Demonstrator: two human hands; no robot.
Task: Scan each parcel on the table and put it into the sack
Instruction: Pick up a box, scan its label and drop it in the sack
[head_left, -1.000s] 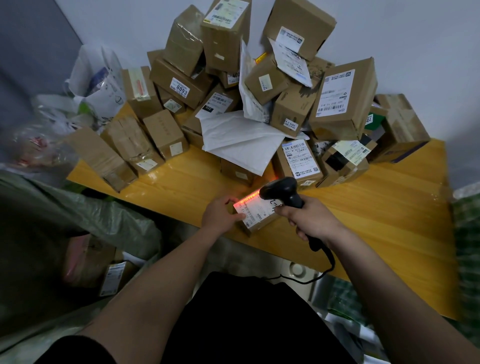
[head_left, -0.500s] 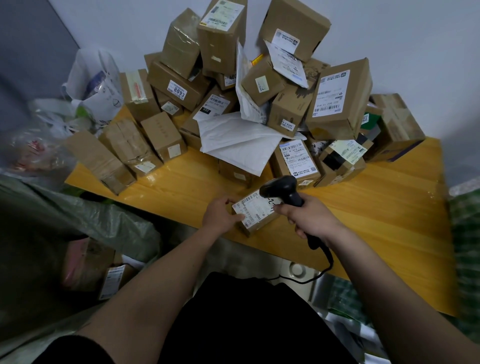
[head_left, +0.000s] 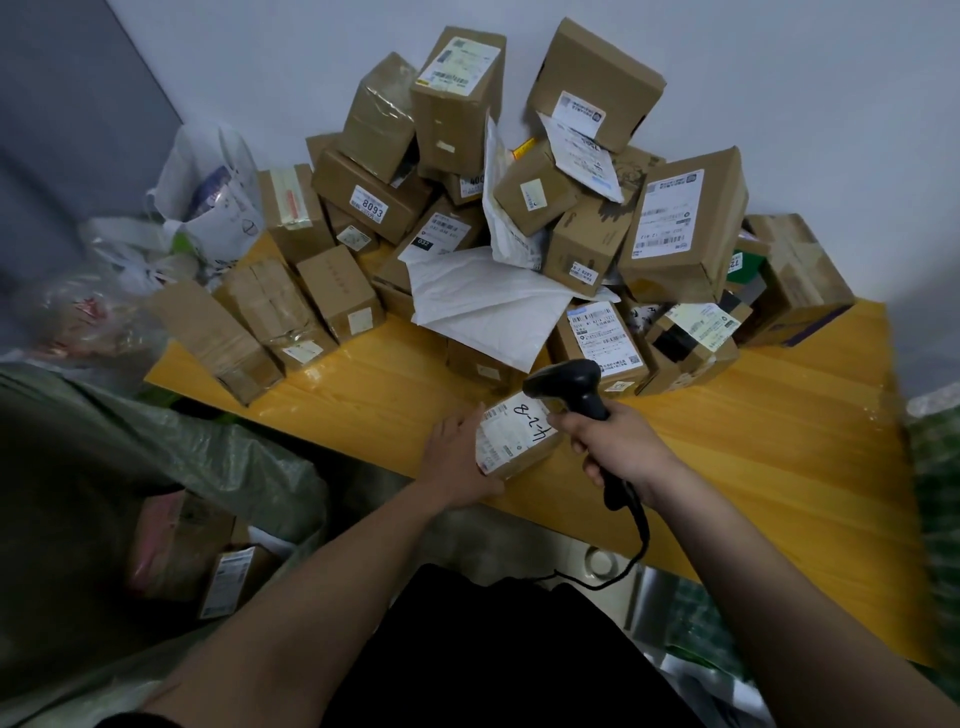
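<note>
Close to the near edge of the yellow wooden table (head_left: 779, 441): small cardboard parcel (head_left: 519, 439), white label up, handwritten "4-2-8" across it. Left hand (head_left: 457, 457) on the parcel's left side, fingers fairly straight along its edge, thumb tucked under the near corner, gripping it. Right hand (head_left: 618, 447) just right of the parcel, fingers wrapped tight round the handle of a black barcode scanner (head_left: 576, 389), scanner head hanging over the parcel's far corner and hiding part of the label. Black cable (head_left: 636, 545) curling off the handle, down past the table edge.

Behind the parcel, against the pale wall: tall heap of brown boxes (head_left: 457, 98), many labelled, one marked "8093" (head_left: 371, 205). White padded mailer (head_left: 483, 306) sprawled at the front of the heap, overhanging a low box directly behind the parcel. Row of taped boxes (head_left: 275, 312) well to the parcel's left, white plastic bags (head_left: 208, 192) beyond them off the table corner.

Below and left of the parcel: open grey-green woven sack (head_left: 249, 467), already holding a labelled box (head_left: 228, 582) and a pinkish packet (head_left: 156, 551), its raised rim between parcel and opening.
</note>
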